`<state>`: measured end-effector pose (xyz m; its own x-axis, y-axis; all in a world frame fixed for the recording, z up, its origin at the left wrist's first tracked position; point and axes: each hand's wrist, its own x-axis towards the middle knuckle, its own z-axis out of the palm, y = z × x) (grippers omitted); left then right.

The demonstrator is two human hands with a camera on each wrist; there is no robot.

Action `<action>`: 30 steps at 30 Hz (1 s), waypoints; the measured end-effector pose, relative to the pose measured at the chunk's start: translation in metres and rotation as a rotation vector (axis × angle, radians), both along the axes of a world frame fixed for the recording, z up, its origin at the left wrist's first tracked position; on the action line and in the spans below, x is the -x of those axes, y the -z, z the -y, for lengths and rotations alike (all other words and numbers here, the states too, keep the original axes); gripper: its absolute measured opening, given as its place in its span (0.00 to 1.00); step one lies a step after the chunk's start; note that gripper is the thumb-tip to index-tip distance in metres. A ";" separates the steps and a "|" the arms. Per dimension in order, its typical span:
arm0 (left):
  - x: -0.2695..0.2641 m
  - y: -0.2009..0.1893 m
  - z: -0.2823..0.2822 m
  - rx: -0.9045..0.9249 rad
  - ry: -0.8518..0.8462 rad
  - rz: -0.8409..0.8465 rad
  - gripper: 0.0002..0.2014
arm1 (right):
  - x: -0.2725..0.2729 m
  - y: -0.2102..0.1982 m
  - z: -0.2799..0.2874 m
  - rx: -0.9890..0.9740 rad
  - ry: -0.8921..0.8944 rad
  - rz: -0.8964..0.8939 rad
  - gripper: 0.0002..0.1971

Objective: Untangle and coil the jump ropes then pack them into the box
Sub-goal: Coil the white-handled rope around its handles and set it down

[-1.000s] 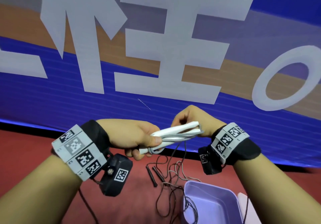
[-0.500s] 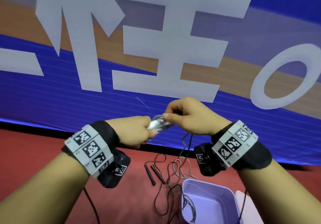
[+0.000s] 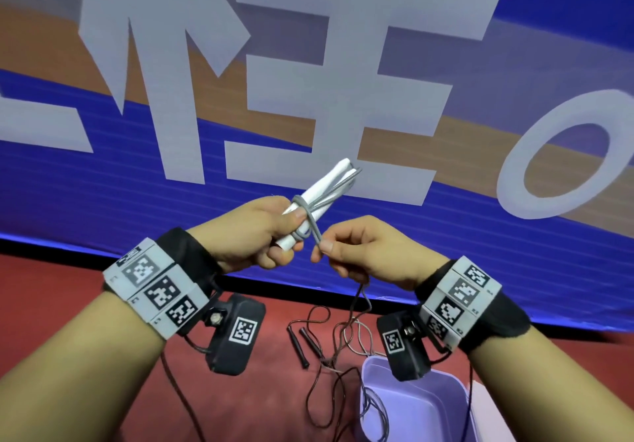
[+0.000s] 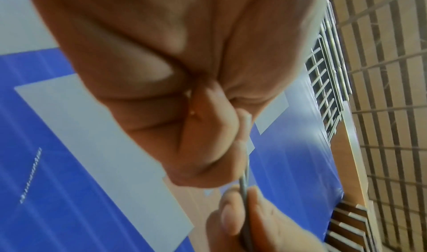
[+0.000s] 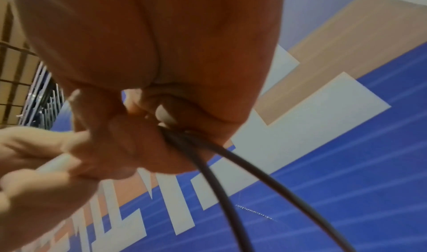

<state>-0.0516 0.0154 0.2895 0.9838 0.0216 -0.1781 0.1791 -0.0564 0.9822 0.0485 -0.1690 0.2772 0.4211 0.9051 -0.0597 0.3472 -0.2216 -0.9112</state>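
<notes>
Red floor (image 3: 85, 321) under black jump rope (image 3: 302, 345) and lilac box (image 3: 422, 404).

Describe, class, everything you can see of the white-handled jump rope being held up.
The white-handled jump rope has two smooth white handles, plastic by the look, laid side by side with its grey cord folded along them. The bundle tilts up and to the right, in the air before the blue banner. A cord loop wraps round the bundle near its lower end. The left hand grips that lower end; the right hand pinches the cord just below the wrap. From there the cord hangs down.
</notes>
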 end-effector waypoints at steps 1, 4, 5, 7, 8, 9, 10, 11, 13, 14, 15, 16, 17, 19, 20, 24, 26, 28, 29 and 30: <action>0.000 0.000 0.001 0.041 0.022 0.020 0.10 | 0.000 0.000 0.002 -0.001 -0.021 -0.007 0.13; 0.003 0.000 0.001 0.135 0.126 0.073 0.10 | -0.002 0.002 0.005 0.032 -0.035 0.015 0.17; 0.004 0.000 0.001 0.141 0.169 0.077 0.12 | -0.004 0.004 0.005 0.059 -0.019 0.058 0.19; 0.005 0.001 0.004 0.128 0.257 0.056 0.13 | -0.005 0.010 0.006 0.131 0.027 0.160 0.23; 0.007 0.002 0.006 0.114 0.302 0.037 0.14 | -0.006 0.015 0.005 0.164 0.034 0.192 0.22; 0.007 0.003 0.009 0.092 0.349 0.020 0.15 | -0.005 0.018 0.006 0.210 0.029 0.207 0.18; 0.008 0.004 0.011 0.061 0.392 0.009 0.16 | -0.004 0.020 0.006 0.256 0.024 0.203 0.13; 0.008 0.006 0.012 0.024 0.429 0.004 0.18 | -0.005 0.022 0.006 0.321 0.034 0.230 0.16; 0.009 0.009 0.012 -0.050 0.486 0.001 0.21 | -0.007 0.020 0.011 0.376 0.101 0.322 0.21; 0.010 0.010 0.012 -0.085 0.510 -0.006 0.19 | -0.011 0.019 0.013 0.358 0.106 0.344 0.21; 0.010 0.011 0.012 -0.116 0.536 -0.023 0.16 | -0.015 0.018 0.014 0.325 0.094 0.359 0.19; 0.010 0.011 0.013 -0.143 0.563 -0.051 0.13 | -0.017 0.015 0.014 0.302 0.075 0.372 0.16; 0.011 0.012 0.014 -0.174 0.585 -0.085 0.11 | -0.016 0.012 0.014 0.279 0.052 0.368 0.14; 0.011 0.015 0.019 -0.295 0.601 -0.152 0.09 | -0.016 0.009 0.013 0.245 0.008 0.357 0.13; 0.010 0.017 0.020 -0.396 0.602 -0.175 0.10 | -0.015 0.008 0.012 0.249 -0.014 0.381 0.12; 0.003 0.027 0.025 -0.823 0.491 -0.195 0.14 | -0.018 0.004 0.007 0.327 -0.013 0.575 0.09; -0.002 0.030 0.024 -0.847 0.392 -0.183 0.15 | -0.018 -0.002 0.005 0.325 0.025 0.670 0.08; -0.008 0.031 0.019 -0.822 0.276 -0.163 0.14 | -0.014 -0.007 0.004 0.283 0.077 0.716 0.08; -0.010 0.030 0.017 -0.806 0.215 -0.156 0.14 | -0.011 -0.009 0.003 0.256 0.099 0.719 0.07; -0.011 0.030 0.014 -0.778 0.160 -0.152 0.13 | -0.007 -0.011 0.002 0.233 0.108 0.718 0.08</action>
<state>-0.0402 0.0014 0.2593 0.9516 0.0557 -0.3023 0.2399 -0.7498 0.6167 0.0557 -0.1709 0.2884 0.5145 0.8539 0.0777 0.8023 -0.4475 -0.3951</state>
